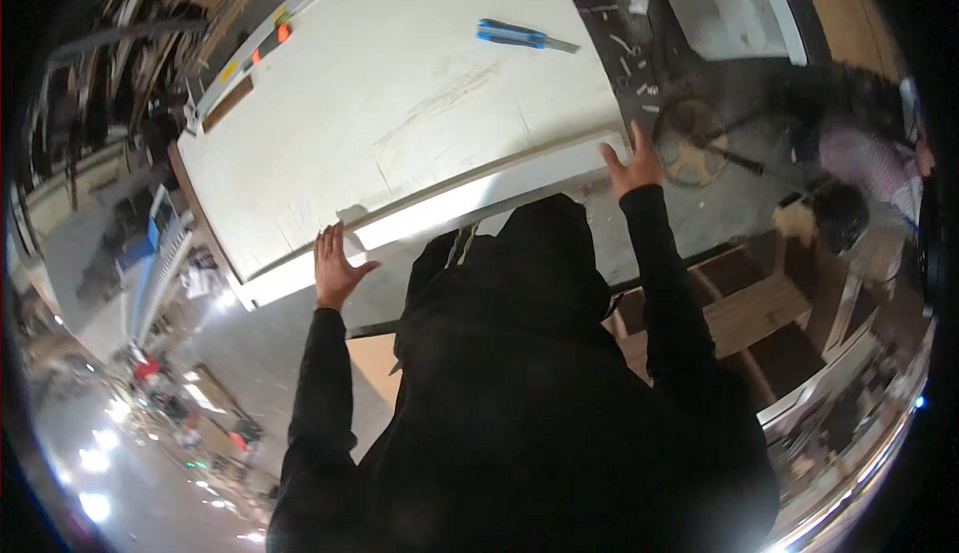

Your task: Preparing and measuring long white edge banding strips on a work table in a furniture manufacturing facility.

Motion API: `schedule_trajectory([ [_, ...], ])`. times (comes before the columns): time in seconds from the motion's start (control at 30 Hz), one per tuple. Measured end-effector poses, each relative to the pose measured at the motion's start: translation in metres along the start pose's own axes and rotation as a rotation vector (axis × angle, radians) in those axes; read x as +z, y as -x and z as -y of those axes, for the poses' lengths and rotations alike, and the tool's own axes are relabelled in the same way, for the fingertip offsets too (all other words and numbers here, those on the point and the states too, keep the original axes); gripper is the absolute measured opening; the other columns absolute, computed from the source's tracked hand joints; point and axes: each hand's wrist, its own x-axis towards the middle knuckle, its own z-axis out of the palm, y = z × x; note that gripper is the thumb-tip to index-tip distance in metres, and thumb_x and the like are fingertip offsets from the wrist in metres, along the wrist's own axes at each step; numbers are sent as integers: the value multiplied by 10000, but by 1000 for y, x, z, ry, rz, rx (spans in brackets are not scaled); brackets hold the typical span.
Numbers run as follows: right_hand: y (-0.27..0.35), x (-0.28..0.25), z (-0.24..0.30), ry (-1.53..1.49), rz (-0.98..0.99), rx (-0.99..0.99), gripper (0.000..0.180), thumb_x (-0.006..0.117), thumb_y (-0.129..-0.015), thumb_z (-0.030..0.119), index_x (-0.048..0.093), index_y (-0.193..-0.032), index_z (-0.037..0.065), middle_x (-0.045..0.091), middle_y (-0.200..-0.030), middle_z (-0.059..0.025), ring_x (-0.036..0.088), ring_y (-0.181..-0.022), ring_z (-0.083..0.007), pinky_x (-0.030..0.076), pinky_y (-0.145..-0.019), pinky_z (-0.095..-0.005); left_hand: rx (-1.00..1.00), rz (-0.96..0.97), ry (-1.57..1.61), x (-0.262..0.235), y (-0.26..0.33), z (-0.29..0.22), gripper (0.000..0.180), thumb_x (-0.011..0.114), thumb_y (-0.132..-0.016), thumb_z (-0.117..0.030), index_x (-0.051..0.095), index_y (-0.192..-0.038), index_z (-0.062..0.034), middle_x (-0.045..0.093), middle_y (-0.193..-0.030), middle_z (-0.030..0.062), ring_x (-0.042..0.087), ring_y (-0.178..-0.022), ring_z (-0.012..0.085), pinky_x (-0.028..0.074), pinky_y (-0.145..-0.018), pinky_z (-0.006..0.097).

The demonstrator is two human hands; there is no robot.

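A long white strip of board [479,189] lies along the near edge of the white worktable [330,103]. At its left end is my left hand [340,268], fingers stretched forward at the table edge and thumb spread away. My right hand [637,165] is at the strip's other end, by the table's right corner, with thumb and forefinger apart. Whether either palm presses on the strip's ends I cannot tell. Farther back on the tabletop rests a blue utility knife [514,35], its tip pointing right.
An orange and black tool [272,41] and a brown strip [228,103] lie along the table's far left edge. A wheel-like round object [691,143] stands right of the table. Another person [869,158] is at far right. Wooden frames [759,313] stand behind my right arm.
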Motion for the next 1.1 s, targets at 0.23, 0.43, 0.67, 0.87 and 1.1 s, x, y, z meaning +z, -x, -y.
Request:
schedule_trajectory([
  [0.23, -16, 44, -18, 100, 129, 75, 669, 801, -835, 391, 603, -1345, 5, 658, -1296, -236, 620, -1240, -343, 494, -1023, -421, -88, -16, 203, 43, 11, 71, 681, 878, -709, -281, 609, -1302, -79, 658, -1266, 168, 588, -1223, 366, 454, -1090, 436],
  [0.43, -56, -4, -107, -206, 154, 221, 447, 755, -904, 231, 617, -1267, 9, 686, -1113, -137, 633, -1002, -242, 510, -869, -396, 188, -114, 320, 32, -23, 62, 653, 811, -754, -209, 571, -1349, -85, 678, -1212, 193, 650, -1110, 364, 515, -985, 447],
  [0.67, -59, -14, -90, -143, 161, 211, 210, 739, -869, 212, 695, -1030, 85, 556, -719, 4, 486, -611, -118, 412, -523, -334, 219, -154, 272, 31, -3, 71, 612, 721, -780, -100, 545, -1367, -86, 682, -1165, 161, 677, -1058, 315, 562, -900, 420],
  [0.87, -65, -2, -92, -332, 122, 221, 150, 770, -871, 105, 683, -990, 77, 557, -657, 2, 485, -477, -135, 385, -406, -322, 226, -215, 273, 48, -2, 77, 620, 773, -786, -159, 543, -1359, -100, 673, -1189, 114, 671, -1091, 292, 555, -911, 403],
  [1.1, -69, 29, -73, -234, 307, 211, 193, 757, -913, 143, 698, -1086, 79, 666, -824, -13, 576, -623, -137, 439, -508, -322, 149, -199, 224, 45, 9, 82, 677, 828, -773, -243, 548, -1378, -131, 678, -1206, 99, 677, -1080, 299, 552, -917, 412],
])
